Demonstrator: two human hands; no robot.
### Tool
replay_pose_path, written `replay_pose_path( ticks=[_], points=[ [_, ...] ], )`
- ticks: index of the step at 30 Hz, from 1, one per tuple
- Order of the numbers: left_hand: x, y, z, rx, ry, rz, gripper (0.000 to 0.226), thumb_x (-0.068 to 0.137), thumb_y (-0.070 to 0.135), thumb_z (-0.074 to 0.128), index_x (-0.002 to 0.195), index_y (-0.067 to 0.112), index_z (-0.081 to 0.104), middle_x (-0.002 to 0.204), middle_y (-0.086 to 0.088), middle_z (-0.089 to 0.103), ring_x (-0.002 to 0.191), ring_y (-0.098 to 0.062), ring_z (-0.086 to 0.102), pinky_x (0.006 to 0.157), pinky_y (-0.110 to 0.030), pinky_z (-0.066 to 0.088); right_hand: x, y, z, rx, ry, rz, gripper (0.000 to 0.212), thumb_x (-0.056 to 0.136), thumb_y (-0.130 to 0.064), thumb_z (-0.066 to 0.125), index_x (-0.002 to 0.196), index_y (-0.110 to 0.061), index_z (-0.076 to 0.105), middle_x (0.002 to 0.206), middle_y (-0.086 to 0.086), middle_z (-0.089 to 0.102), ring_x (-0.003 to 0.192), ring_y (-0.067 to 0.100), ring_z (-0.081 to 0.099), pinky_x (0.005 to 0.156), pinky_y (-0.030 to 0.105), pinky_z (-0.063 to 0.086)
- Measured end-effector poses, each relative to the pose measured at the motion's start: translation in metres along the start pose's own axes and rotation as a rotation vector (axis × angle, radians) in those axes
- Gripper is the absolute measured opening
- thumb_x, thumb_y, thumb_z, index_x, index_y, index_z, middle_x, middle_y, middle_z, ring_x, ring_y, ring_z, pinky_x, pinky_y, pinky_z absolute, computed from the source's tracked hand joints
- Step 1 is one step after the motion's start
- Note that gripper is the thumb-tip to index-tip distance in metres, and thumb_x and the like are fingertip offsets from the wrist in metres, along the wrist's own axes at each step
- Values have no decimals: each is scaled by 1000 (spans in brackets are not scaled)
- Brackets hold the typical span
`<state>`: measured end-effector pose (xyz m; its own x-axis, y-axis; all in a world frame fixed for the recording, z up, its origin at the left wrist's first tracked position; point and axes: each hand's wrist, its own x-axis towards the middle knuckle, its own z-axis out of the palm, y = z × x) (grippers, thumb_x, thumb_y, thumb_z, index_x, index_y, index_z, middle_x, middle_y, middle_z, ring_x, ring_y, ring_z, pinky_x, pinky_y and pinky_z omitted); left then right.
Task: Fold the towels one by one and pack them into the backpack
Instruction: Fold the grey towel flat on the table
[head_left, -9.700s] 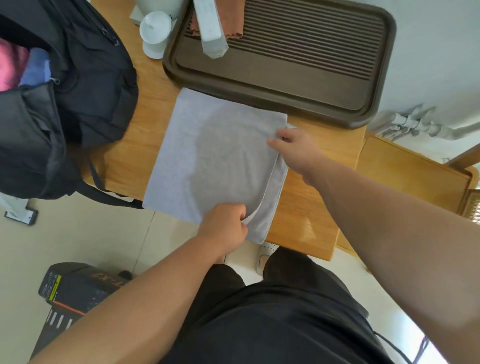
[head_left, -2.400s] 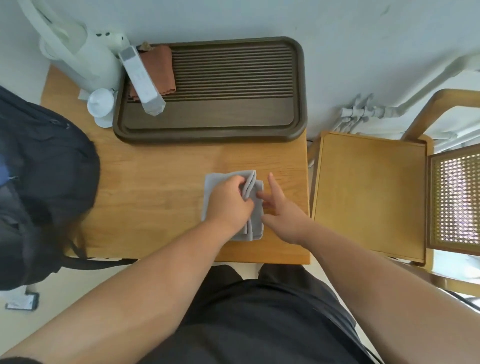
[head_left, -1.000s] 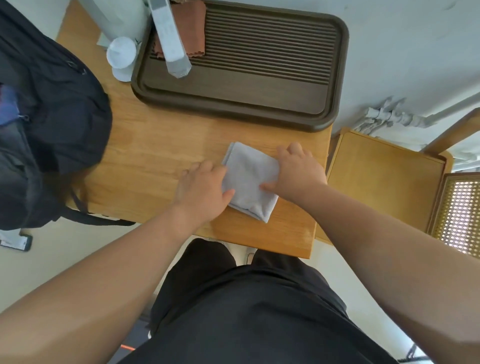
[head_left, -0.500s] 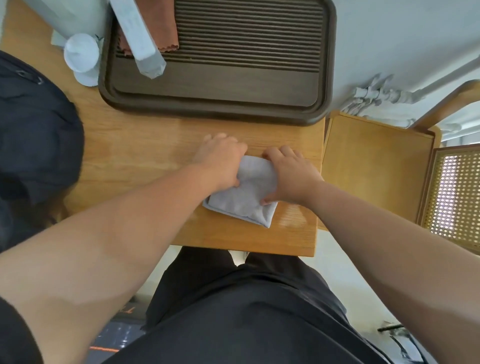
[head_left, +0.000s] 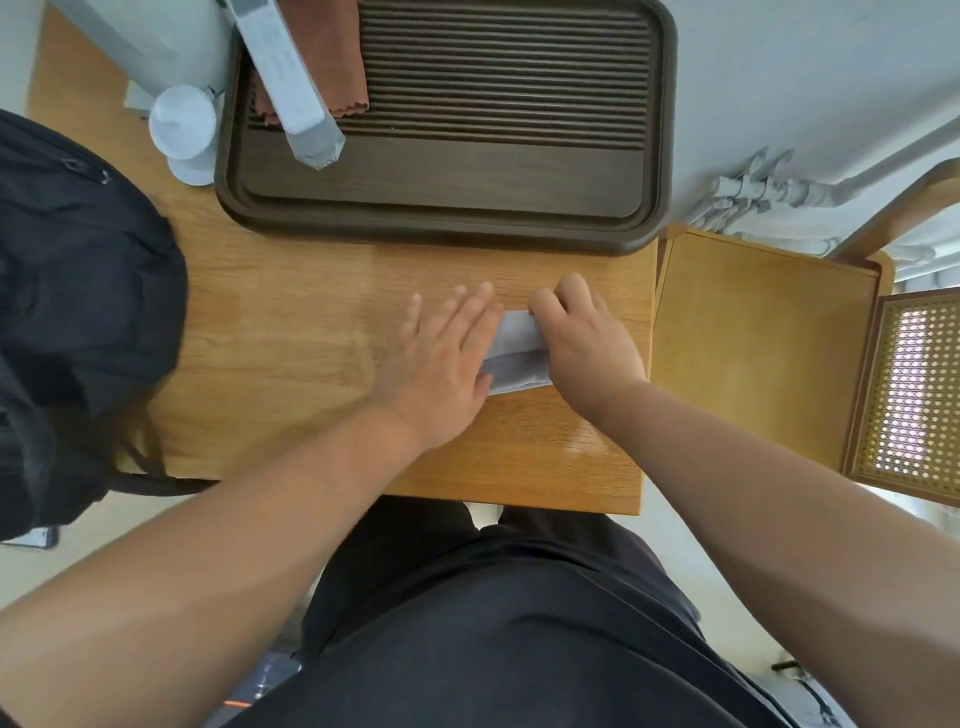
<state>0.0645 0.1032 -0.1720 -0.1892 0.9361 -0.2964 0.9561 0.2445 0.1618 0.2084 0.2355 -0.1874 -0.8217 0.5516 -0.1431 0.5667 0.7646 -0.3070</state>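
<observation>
A small folded grey towel (head_left: 517, 356) lies on the wooden table (head_left: 291, 353), toward its right side. My left hand (head_left: 447, 358) lies flat, fingers spread, pressing on the towel's left part. My right hand (head_left: 584, 343) covers its right part, fingers curled over the far edge. Only a narrow strip of towel shows between the two hands. The black backpack (head_left: 78, 312) sits at the table's left end; its opening is not in view.
A dark brown slatted tray (head_left: 467, 208) fills the back of the table, holding a brown cloth (head_left: 332, 52) and a grey-white spout (head_left: 291, 88). A white cup (head_left: 182, 132) stands left of the tray. A wooden chair (head_left: 758, 353) sits right of the table.
The towel went from a large flat sheet to a small packet. Over the last half second it has been folded narrower, and both hands have closed in over it.
</observation>
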Motion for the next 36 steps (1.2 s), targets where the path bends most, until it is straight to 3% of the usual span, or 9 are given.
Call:
replay_pose_path(
  ticks=[5,9,12,16,19,22,28,31,36],
  points=[
    [-28,17,36,-32,-103,25,81,101,54,32,159,17,-11,166,-1,-18,154,-21,-14,123,-55,-3,-29,15,21,168,27,-57,35,82,-16,63,114,-8,50,119,14,44,102,33,52,81,43,55],
    [-39,18,52,7,-171,53,83,99,61,22,156,19,-22,162,1,-33,149,-19,-31,122,-58,-7,-49,31,16,48,-56,-139,46,90,-49,63,119,-14,56,131,13,44,113,35,49,94,48,48],
    [-39,17,53,1,-203,70,84,99,63,18,154,18,-28,158,1,-40,145,-19,-37,121,-59,-8,-39,21,4,0,24,-114,42,96,-53,52,115,-16,60,134,12,48,120,35,47,100,53,42],
    [-39,12,52,-18,-214,96,83,101,61,20,155,19,-26,160,2,-38,146,-17,-36,121,-58,-9,-6,0,-1,-37,-66,-68,53,104,-52,32,147,-23,38,159,9,29,149,32,22,121,51,22],
    [-36,14,47,-238,-157,21,69,102,54,28,159,21,6,167,5,-17,152,-12,-22,123,-56,-4,0,4,17,-113,-234,-51,61,104,-55,15,159,-29,9,168,6,4,155,29,-3,124,53,7],
    [-22,24,34,-490,92,-224,48,102,40,44,145,19,39,165,-2,22,152,-19,17,124,-48,15,-3,12,26,-123,-237,-48,64,103,-57,10,160,-29,0,169,6,0,154,28,-8,124,52,4],
    [0,19,33,-284,-120,-297,82,93,60,51,158,25,17,166,3,18,153,-21,14,123,-52,14,-4,13,24,-140,-257,-11,69,101,-63,11,159,-27,10,168,8,-1,154,31,-9,124,54,7],
    [-3,21,25,-203,-60,-299,72,85,60,63,145,26,41,141,1,49,134,-24,41,112,-45,32,-8,17,14,-161,-259,-83,69,96,-70,25,138,-19,46,166,11,10,154,34,1,122,56,16],
    [-11,34,1,-186,-145,-298,38,78,48,76,98,19,62,95,4,47,93,-24,57,74,-34,41,-19,16,-14,-113,-342,-220,49,84,-61,64,116,-28,49,127,-2,56,121,22,50,104,42,43]
  ],
)
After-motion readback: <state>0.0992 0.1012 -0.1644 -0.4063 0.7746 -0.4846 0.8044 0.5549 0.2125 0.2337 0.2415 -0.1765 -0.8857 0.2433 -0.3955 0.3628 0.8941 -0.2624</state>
